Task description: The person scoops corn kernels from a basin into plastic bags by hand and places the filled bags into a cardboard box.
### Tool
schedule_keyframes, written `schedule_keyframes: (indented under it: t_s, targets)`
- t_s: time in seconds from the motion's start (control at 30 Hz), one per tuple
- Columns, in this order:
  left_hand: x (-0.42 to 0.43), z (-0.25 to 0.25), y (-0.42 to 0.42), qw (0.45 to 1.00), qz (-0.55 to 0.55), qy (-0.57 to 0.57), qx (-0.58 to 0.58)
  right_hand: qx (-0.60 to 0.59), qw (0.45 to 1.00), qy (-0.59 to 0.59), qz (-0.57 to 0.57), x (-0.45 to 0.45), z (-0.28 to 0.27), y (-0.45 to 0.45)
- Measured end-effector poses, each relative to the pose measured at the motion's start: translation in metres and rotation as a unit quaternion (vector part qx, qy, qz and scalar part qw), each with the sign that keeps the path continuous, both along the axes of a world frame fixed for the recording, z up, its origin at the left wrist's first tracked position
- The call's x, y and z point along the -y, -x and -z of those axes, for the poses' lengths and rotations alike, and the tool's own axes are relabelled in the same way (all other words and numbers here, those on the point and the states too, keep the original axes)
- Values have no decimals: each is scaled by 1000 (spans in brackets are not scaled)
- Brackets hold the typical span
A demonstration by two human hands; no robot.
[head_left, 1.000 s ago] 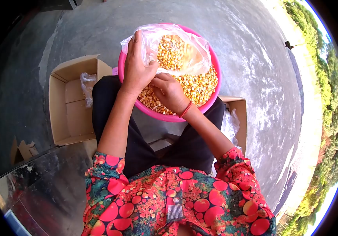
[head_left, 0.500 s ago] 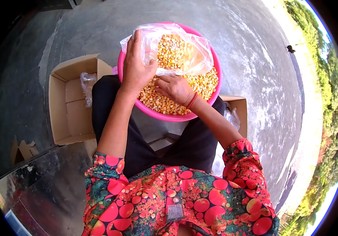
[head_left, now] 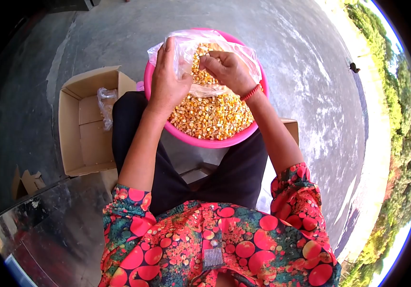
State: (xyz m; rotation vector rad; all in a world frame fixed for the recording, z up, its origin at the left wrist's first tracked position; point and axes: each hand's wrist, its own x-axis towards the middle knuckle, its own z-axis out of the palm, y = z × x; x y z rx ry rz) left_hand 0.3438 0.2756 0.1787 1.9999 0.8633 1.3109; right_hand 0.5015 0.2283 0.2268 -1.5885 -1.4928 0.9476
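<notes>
A pink basin (head_left: 146, 81) full of yellow-orange corn kernels (head_left: 210, 117) rests at my knees. In its far half lies a clear plastic bag (head_left: 186, 45) with more kernels inside. My left hand (head_left: 169, 81) grips the bag's left side, fingers pointing up along it and thumb toward the opening. Over the mouth of the bag is my right hand (head_left: 232, 71), with a red bracelet at the wrist. Its fingers are curled closed around corn kernels, which the hand mostly hides.
On the left stands an open cardboard box (head_left: 86, 126) with a crumpled clear bag (head_left: 106, 107) in it. Another cardboard box (head_left: 290, 129) shows partly behind my right forearm. A dark shiny panel (head_left: 57, 229) lies at lower left. A small dark animal (head_left: 354, 67) is far right.
My right hand has risen from the loose kernels in the basin's near half and moved up and right, over the bag's mouth. My left hand stays at the bag.
</notes>
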Motion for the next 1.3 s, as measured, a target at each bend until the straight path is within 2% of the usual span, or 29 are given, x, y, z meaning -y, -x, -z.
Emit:
schedule_keyframes:
  t_s: [0.1, 0.13, 0.2, 0.27, 0.37, 0.43, 0.47, 0.53, 0.6, 0.67, 0.73, 0.77, 0.8, 0.87, 0.93, 1.0, 1.03, 1.07, 1.13, 1.2, 1.3]
  targets:
    - [0, 1, 1, 1000, -5, -16, -12, 166, 985, -31, 40, -39, 24, -30]
    - [-1, 2, 1, 1000, 1, -19, -3, 215, 976, 36, 25, -48, 19, -36]
    - [-2, 3, 1, 1000, 5, -20, 7, 156, 987, -6, 26, -43, 17, -41]
    - [-1, 4, 1, 999, 22, 17, 16, 256, 967, 13, 16, -57, 23, -58]
    - [-2, 1, 2, 1000, 11, 2, -8, 194, 981, 22, -1, -41, 6, -56]
    - [-2, 1, 0, 1000, 10, -10, -3, -17, 996, 77, -43, -17, -12, -45]
    - [-2, 1, -1, 1000, 8, -23, 0, -72, 983, 98, -134, -5, -21, -43]
    - [-2, 2, 0, 1000, 8, -7, 5, -107, 955, 127, -246, 25, -42, -19]
    - [-1, 2, 0, 1000, 10, 9, 11, 8, 947, 58, -316, 42, -27, -5]
    - [0, 0, -1, 999, 25, 8, 19, 118, 945, -89, -290, 54, -2, 5]
    - [1, 3, -3, 1000, 24, -12, 13, 200, 938, -145, -244, 64, 19, 11]
    - [0, 3, -3, 999, 20, -31, 8, 276, 914, -179, -237, 65, 36, 8]
    - [0, 4, -3, 999, 20, -32, 7, 275, 914, -180, -237, 67, 44, 8]
    - [1, 4, -3, 999, 18, -27, 11, 372, 881, -179, -230, 71, 55, 7]
    - [-2, 6, -2, 999, -1, -32, 0, 359, 886, -195, -221, 68, 59, 6]
    - [-2, 7, -1, 999, -20, -36, -9, 377, 892, -156, -197, 66, 66, 2]
    - [-2, 6, -1, 998, -39, -38, -7, 371, 882, -229, -178, 63, 69, 0]
    - [-2, 5, 0, 997, -59, -41, -4, 371, 882, -228, -178, 62, 73, -1]
    - [-2, 5, 0, 997, -65, -49, 1, 379, 890, -199, -159, 61, 73, -1]
    - [-3, 6, 0, 996, -72, -58, 7, 361, 894, -218, -151, 59, 71, -1]
    - [-5, 9, 0, 995, -75, -66, 6, 372, 907, -147, -131, 56, 70, -2]
